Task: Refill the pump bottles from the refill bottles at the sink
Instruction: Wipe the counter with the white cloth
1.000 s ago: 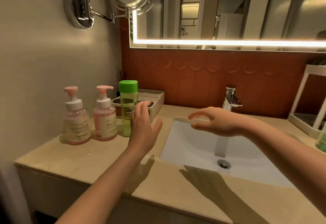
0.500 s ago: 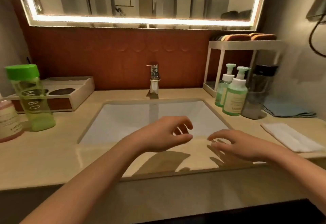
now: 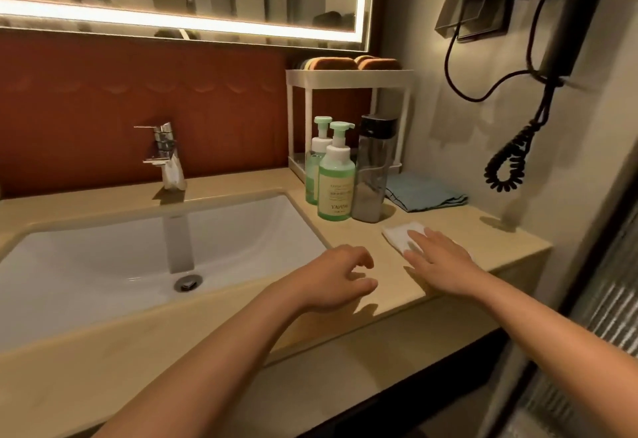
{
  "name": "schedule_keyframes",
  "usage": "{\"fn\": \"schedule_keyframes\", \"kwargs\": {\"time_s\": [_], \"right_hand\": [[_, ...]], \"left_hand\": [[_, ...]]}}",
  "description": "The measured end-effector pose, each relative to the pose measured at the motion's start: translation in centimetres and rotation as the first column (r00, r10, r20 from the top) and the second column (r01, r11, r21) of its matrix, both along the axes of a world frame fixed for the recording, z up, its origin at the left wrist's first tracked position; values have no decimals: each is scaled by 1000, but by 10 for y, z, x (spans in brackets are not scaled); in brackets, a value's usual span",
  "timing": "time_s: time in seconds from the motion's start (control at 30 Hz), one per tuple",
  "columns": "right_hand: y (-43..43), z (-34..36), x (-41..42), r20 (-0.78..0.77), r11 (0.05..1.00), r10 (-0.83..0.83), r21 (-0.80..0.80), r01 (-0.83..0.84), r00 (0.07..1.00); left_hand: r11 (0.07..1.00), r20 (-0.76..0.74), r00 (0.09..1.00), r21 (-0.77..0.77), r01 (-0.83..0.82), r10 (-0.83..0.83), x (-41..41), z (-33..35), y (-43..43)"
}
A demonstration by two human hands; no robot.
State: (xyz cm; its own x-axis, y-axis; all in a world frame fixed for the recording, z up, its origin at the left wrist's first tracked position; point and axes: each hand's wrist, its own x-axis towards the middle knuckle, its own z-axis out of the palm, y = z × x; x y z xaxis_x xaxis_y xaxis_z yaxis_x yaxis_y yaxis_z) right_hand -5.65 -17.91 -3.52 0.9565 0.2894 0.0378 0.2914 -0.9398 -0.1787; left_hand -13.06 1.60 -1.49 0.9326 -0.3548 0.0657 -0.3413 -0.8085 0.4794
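Observation:
Two green pump bottles stand right of the sink: the front one with a pale label, the other just behind it. Beside them stands a clear dark-capped bottle with a little grey fill at its bottom. My right hand lies flat with straight fingers on a folded white cloth on the counter. My left hand hovers over the counter's front edge, fingers loosely curled and empty.
The white sink basin with a chrome tap fills the left. A white rack holding sponges stands behind the bottles, a blue cloth lies by the wall, and a coiled black cord hangs at right.
The view has swung right, from the pink bottles and green-capped bottle to the green ones. Both hands moved right; my right hand has come down onto the white cloth.

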Motion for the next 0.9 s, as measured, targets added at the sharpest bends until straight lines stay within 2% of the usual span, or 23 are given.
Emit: {"fn": "schedule_keyframes", "kwargs": {"time_s": [0.1,0.2,0.37,0.5,0.63,0.73,0.9], "right_hand": [[-5,-11,28,10,998,-64,-6,65,998],[-4,-18,50,-5,998,-42,-51,42,999],[33,-11,38,-71,974,196,-98,-203,978],[61,-7,2,-72,892,436,-98,-441,897],[47,-2,-24,-41,838,545,7,-545,837],[28,-4,-41,-5,861,508,12,-508,861],[14,-15,-68,-40,938,326,-106,-329,944]], "left_hand": [[999,8,999,24,-32,32,17,-7,-8],[996,4,998,57,-65,65,33,-13,-9],[991,68,991,57,-123,119,32,-21,4],[987,95,985,47,-150,146,39,-19,9],[980,46,999,194,-36,28,37,-25,3],[956,-11,999,290,34,-32,28,-30,-2],[881,-66,998,472,45,-16,8,-28,-3]]}}
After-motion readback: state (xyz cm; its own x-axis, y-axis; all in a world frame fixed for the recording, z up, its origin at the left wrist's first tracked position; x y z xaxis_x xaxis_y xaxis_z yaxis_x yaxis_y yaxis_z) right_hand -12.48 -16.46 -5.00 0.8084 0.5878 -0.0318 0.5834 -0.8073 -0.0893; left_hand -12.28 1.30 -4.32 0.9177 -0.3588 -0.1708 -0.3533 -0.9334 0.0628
